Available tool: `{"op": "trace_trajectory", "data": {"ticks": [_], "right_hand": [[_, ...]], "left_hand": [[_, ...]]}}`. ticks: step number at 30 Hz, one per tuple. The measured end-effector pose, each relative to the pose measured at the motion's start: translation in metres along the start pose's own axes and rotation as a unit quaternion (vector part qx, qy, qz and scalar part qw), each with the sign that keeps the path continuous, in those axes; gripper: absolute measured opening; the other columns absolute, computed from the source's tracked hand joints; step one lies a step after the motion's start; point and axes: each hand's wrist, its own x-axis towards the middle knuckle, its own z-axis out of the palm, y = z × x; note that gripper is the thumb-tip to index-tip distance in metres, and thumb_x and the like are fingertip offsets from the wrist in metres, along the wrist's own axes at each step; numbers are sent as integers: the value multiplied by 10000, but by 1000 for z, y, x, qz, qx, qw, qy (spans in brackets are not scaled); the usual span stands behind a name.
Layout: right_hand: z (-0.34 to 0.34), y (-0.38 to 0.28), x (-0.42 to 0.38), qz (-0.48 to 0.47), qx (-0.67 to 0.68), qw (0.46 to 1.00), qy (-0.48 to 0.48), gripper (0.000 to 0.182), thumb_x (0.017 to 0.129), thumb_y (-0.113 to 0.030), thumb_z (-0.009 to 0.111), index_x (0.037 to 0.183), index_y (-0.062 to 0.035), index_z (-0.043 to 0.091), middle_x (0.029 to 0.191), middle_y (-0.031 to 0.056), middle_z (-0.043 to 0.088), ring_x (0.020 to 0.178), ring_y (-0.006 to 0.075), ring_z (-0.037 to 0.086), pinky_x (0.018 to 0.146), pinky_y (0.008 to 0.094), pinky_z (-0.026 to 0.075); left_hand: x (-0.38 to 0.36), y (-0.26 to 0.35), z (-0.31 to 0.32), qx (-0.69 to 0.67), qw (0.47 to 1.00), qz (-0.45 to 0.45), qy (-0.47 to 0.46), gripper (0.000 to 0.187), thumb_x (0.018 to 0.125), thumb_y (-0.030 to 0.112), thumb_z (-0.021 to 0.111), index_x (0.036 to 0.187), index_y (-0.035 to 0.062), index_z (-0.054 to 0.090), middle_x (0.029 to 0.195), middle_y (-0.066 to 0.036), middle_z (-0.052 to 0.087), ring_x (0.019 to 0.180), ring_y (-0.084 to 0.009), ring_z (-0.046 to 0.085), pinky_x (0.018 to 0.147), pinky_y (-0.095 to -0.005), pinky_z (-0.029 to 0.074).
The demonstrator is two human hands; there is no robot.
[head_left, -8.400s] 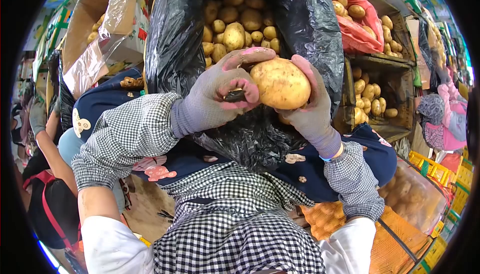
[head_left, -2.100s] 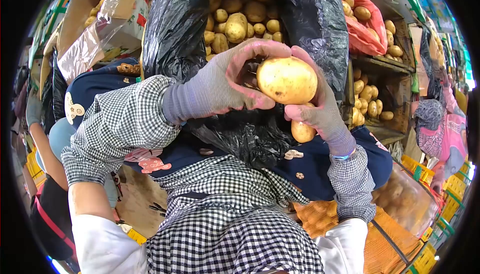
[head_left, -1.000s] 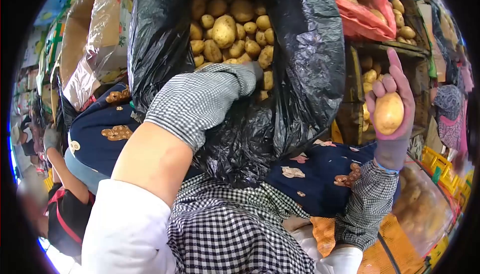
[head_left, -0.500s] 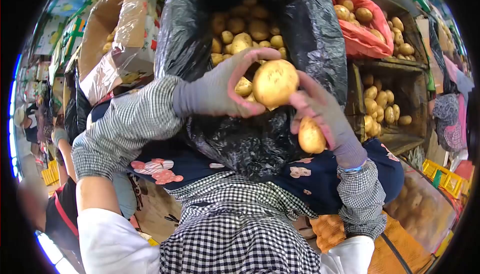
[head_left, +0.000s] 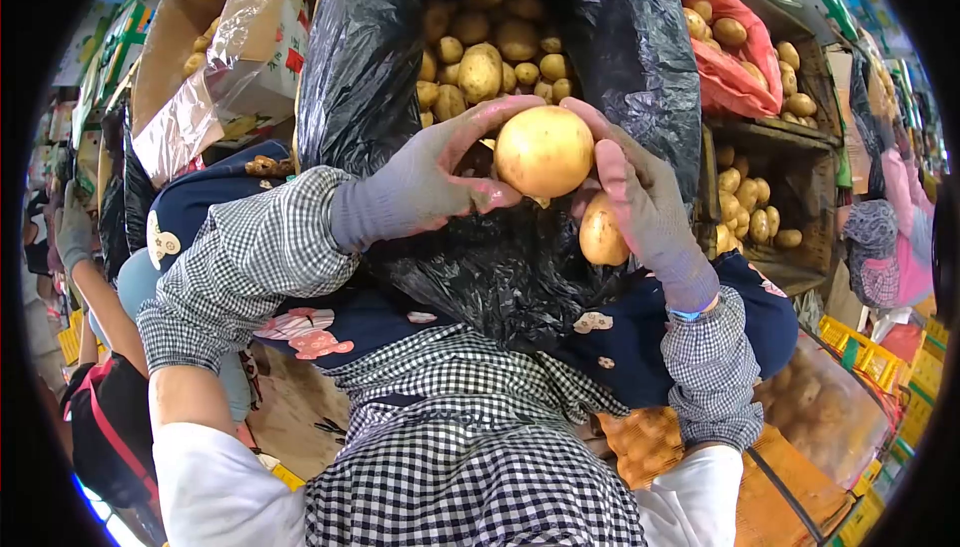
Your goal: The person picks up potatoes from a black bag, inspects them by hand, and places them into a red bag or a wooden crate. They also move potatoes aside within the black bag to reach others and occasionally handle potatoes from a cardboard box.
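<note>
A large round potato (head_left: 544, 150) is held up in front of me between both gloved hands. My left hand (head_left: 435, 172) grips it from the left with thumb and fingers around it. My right hand (head_left: 640, 202) touches its right side with the fingertips and also keeps a smaller potato (head_left: 602, 232) tucked in the palm. Both hands wear grey gloves with pink tips. Right behind them a big black plastic bag (head_left: 350, 77) stands open, filled with several potatoes (head_left: 480, 67).
A red bag of potatoes (head_left: 725, 57) sits on a wooden crate (head_left: 800, 162) holding more potatoes at the right. A cardboard box with clear plastic (head_left: 205, 57) is at the upper left. Another person's gloved hand (head_left: 72, 232) shows at the left, orange mesh sacks (head_left: 790, 487) at the lower right.
My left hand drew a large potato out of the black bag and raised it. My right hand, with the smaller potato, came in from the right and now touches the large potato.
</note>
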Motion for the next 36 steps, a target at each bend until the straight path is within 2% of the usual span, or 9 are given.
{"op": "trace_trajectory", "data": {"ticks": [4, 8, 15, 18, 25, 28, 31, 34, 36], "right_hand": [[22, 6, -4, -7, 159, 987, -2, 757, 880, -347, 705, 1448, 12, 357, 1392, 80, 450, 1017, 94, 523, 853, 218, 453], [11, 4, -3, -103, -152, 982, 48, 859, 769, -213, 778, 1473, -23, 324, 1382, 82, 467, 936, 80, 520, 794, 200, 454], [5, 19, -3, -147, -254, 953, 78, 919, 711, -120, 794, 1488, -66, 305, 1403, 121, 476, 1288, 193, 461, 1072, 338, 368], [17, 15, -5, -69, 43, 996, 38, 951, 720, -33, 781, 1500, -34, 237, 1417, 105, 440, 1196, 164, 523, 936, 253, 468], [15, 13, -6, 79, 196, 977, -9, 971, 715, -7, 789, 1505, -50, 225, 1427, 84, 418, 1234, 172, 495, 986, 277, 442], [18, 17, -3, -5, 108, 994, 16, 966, 687, -40, 812, 1489, -50, 273, 1429, 92, 422, 1288, 191, 455, 1056, 316, 391], [14, 25, -1, -89, -64, 992, 63, 965, 652, -92, 840, 1466, -44, 325, 1437, 114, 419, 1327, 212, 420, 1104, 339, 337], [15, 25, -1, -142, -132, 976, 96, 960, 629, -137, 856, 1447, -46, 363, 1431, 134, 423, 1333, 230, 417, 1114, 345, 322], [16, 28, -2, -153, -125, 975, 97, 953, 628, -154, 858, 1443, -53, 373, 1410, 140, 440, 1321, 238, 431, 1107, 351, 331]], "left_hand": [[2, -10, 1, 59, 992, 111, 33, 806, 776, 37, 762, 1457, 98, 335, 1363, -45, 468, 1186, -133, 497, 961, -275, 452], [1, 2, 4, -66, 996, 14, 58, 874, 754, 56, 787, 1467, 90, 283, 1357, -63, 469, 1160, -156, 531, 912, -280, 493], [5, 1, 14, 4, 992, 94, 84, 911, 707, 129, 852, 1444, 61, 320, 1364, -77, 467, 1197, -161, 518, 963, -308, 475], [4, 2, 13, 51, 990, 84, 100, 856, 684, 159, 872, 1392, 51, 404, 1354, -74, 470, 1220, -159, 497, 1000, -311, 447], [4, 16, 16, 121, 985, 80, 93, 766, 680, 287, 878, 1294, 24, 502, 1271, -59, 498, 1140, -153, 544, 998, -310, 453], [6, 14, 11, 275, 943, 169, 85, 713, 713, 293, 854, 1280, 24, 517, 1269, -55, 504, 1138, -143, 542, 987, -295, 457], [3, 13, 15, -47, 996, 19, 79, 697, 745, 283, 829, 1300, 14, 504, 1277, -59, 499, 1174, -153, 516, 1016, -311, 425], [3, 13, 15, -100, 992, 26, 68, 643, 771, 255, 809, 1304, 39, 521, 1291, -72, 499, 1239, -187, 469, 1066, -352, 370], [4, 12, 11, 167, 974, 148, 37, 611, 776, 251, 804, 1294, 65, 539, 1299, -78, 498, 1271, -209, 441, 1087, -378, 341]]}}
